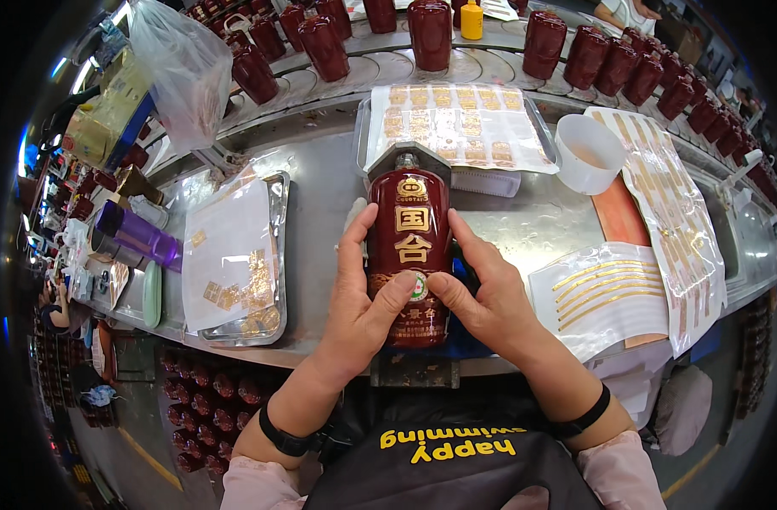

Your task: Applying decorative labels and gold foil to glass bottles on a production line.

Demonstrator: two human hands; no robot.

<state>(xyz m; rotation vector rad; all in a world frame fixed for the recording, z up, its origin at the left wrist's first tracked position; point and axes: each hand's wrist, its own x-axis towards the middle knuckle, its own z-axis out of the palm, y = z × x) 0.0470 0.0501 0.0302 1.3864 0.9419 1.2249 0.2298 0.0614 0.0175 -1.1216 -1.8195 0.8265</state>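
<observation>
A dark red glazed bottle [411,208] with gold characters and a small green-and-white emblem lies face up before me, its neck pointing away. It rests in a dark holder [415,371] at the bench's front edge. My left hand [367,293] wraps the bottle's left side, fingers along it and thumb on the front near the emblem. From the right, my right hand [482,289] grips it the same way, its thumb pressed beside the emblem. The fingertips under the bottle's sides are partly hidden.
Gold decal sheets lie on a tray [548,153] behind the bottle; more gold strips [609,285] are at right. A white tub [590,153] stands near them. Left are a metal tray [279,255] with decals and a purple bottle [142,234]. Red bottles [429,38] line a conveyor beyond.
</observation>
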